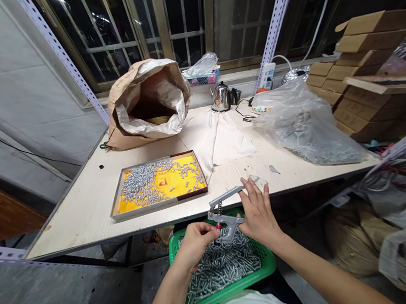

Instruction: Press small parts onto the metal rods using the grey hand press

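A grey metal hand press tool (225, 211) is held over a green basket (267, 264) of small silver screw-like parts on my lap. My right hand (258, 213) grips the tool's handles, fingers partly stretched over the upper lever. My left hand (197, 243) is pinched at the tool's jaw, near a small red spot, holding a tiny part I cannot make out. A yellow-bottomed tray (193, 190) with several of the same silver parts lies on the table just ahead.
A pale wooden table (81, 207) carries an open brown paper sack (145, 104), a white cloth (217, 142), a kettle (221, 96) and a clear plastic bag (304, 125) of metal parts. Cardboard boxes (361, 55) are stacked at the right. Barred windows stand behind.
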Motion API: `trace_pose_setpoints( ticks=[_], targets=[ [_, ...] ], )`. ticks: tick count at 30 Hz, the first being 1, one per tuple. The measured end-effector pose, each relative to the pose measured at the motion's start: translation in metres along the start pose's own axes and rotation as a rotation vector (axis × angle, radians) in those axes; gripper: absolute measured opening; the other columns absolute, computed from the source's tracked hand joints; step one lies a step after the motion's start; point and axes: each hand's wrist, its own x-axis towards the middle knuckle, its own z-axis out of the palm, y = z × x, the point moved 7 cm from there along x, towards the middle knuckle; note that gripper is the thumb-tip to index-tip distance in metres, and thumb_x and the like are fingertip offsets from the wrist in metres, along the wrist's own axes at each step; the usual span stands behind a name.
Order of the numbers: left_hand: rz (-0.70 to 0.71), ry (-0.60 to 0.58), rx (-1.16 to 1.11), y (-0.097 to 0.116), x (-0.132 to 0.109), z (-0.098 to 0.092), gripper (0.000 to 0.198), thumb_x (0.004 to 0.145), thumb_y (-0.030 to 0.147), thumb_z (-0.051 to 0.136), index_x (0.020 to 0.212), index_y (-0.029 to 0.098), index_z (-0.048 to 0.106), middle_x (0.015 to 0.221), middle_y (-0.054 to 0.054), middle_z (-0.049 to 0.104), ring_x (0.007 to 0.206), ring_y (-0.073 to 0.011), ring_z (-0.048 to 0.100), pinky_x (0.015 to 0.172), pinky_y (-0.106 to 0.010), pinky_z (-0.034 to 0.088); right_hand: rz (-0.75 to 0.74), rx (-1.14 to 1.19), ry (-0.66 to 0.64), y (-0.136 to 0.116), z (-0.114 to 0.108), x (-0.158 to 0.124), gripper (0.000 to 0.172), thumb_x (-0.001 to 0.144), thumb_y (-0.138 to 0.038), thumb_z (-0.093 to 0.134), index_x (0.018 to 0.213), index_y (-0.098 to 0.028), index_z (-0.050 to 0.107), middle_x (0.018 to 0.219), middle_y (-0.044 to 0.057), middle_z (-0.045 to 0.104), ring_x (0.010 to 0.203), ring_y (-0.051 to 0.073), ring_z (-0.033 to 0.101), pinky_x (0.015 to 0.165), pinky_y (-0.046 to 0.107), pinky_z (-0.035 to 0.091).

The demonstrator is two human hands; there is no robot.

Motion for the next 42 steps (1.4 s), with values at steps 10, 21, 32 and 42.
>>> trace_pose_setpoints(
  ticks=[10, 21, 32, 42],
  targets=[
    [-0.036, -0.016, -0.116, 0.0, -0.007, -0.003, 0.026, 0.058, 0.038, 0.076, 0.069, 0.015, 0.071, 0.067, -0.002, 0.064, 0.061, -0.0126, 0.046, 0.055, -0.023, 0.027, -0.073, 0.014, 0.041, 0.001, -0.005, 0.009, 0.035, 0.076, -0.024, 0.051, 0.109, -0.011, 0.053, 0.109, 0.014, 0.058, 0.106, 0.026, 0.051, 0.1, 0.046, 0.037],
    [-0.063, 0.087, -0.282, -0.001, -0.011, -0.007, 0.052, 0.064, 0.062, 0.065, 0.078, 0.012, 0.071, 0.077, -0.009, 0.068, 0.074, -0.0174, 0.053, 0.061, -0.025, 0.033, -0.21, -0.135, -0.329, 0.002, 0.034, 0.035, 0.011, 0.076, -0.026, 0.054, 0.072, -0.017, 0.057, 0.065, 0.005, 0.06, 0.062, 0.017, 0.053, 0.056, 0.026, 0.033],
    [0.015, 0.071, -0.117, -0.014, -0.015, -0.007, 0.026, 0.057, 0.039, 0.076, 0.051, 0.016, 0.064, 0.052, 0.0, 0.055, 0.056, -0.0127, 0.043, 0.06, -0.025, 0.03, -0.106, 0.025, -0.034, -0.011, -0.005, 0.012, 0.03, 0.073, -0.033, 0.059, 0.097, -0.016, 0.056, 0.111, 0.013, 0.054, 0.109, 0.027, 0.045, 0.105, 0.046, 0.028],
    [0.213, 0.248, 0.266, -0.011, -0.043, -0.034, 0.026, 0.071, 0.038, 0.064, 0.055, 0.018, 0.061, 0.062, -0.003, 0.056, 0.063, -0.0185, 0.049, 0.062, -0.027, 0.035, -0.002, 0.081, -0.02, 0.001, 0.004, -0.043, 0.052, 0.062, -0.023, 0.059, 0.113, -0.014, 0.049, 0.124, 0.015, 0.045, 0.124, 0.031, 0.038, 0.11, 0.058, 0.02]
  ],
)
